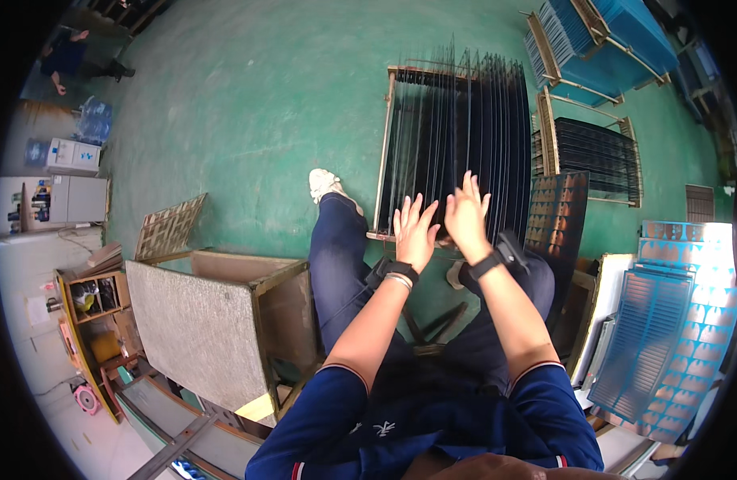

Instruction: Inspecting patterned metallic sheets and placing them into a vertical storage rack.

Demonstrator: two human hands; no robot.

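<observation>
Rack (384, 152), one, pale frame: just ahead of both hands, near end nearest the fingers. Contents: thin dark sheets (492, 136), many, on edge in close rows.

Left hand (416, 238): fingers spread, nothing visibly gripped, over the rack's near end. Right hand (466, 220): fingers extended, likewise without visible hold, beside the left, over the sheets' near ends. Contact with rack or sheets: cannot be told. Black wristband (486, 265) on the right wrist.

Dark panel (558, 204), copper-coloured patches: right of the right hand, leaning near the rack. Second rack (635, 164), dark sheets: ahead and right of the hands. Blue sheets (600, 52), upright stack: farther ahead, right. Blue slotted panel (642, 340): right and behind. White shoe (324, 184): left and ahead. Grey-topped box (196, 332): left and behind. Green floor (224, 104): beneath.
</observation>
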